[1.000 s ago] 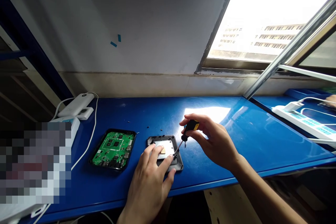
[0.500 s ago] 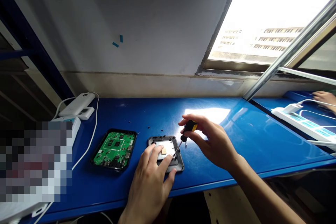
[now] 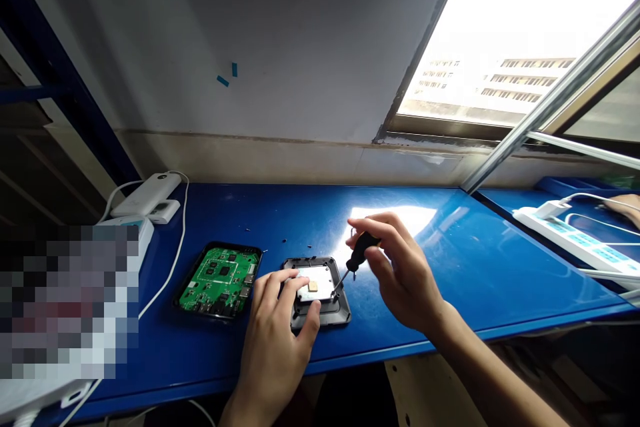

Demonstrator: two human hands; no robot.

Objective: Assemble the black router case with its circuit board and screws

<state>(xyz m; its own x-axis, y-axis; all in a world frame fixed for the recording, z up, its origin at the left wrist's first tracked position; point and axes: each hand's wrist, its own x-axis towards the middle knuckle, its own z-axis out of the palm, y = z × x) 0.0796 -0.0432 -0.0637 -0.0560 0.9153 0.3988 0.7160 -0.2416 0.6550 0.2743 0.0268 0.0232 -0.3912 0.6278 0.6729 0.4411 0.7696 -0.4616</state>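
One dark grey, square plastic cover [image 3: 341,315] lies inner side up on a glossy blue tabletop [image 3: 450,287] in the head view, and a flat silvery-white metal plate [image 3: 321,278] with a small tan square pad [image 3: 313,287] sits inside it. At the cover's left side the left hand [image 3: 275,320] is spread and unclenched, fingertips resting on the plate, thumb over the cover's near rim. To the cover's right, the right hand [image 3: 405,273] grasps a slim screwdriver with a black handle [image 3: 359,252] between thumb and fingers; the tool slants down leftward, its tip at the plate's right edge, though whether it touches a screw cannot be told. Left of the cover, near it, lies a black plastic shell [image 3: 259,259] holding a green circuit board [image 3: 220,280]. Several tiny dark pieces [image 3: 285,240] are scattered just beyond the cover. Well to the cover's right are a long white power strip [image 3: 583,240] and another person's hand [image 3: 625,207]. Far left of the cover, a thin white cable [image 3: 173,267] curves across the tabletop.
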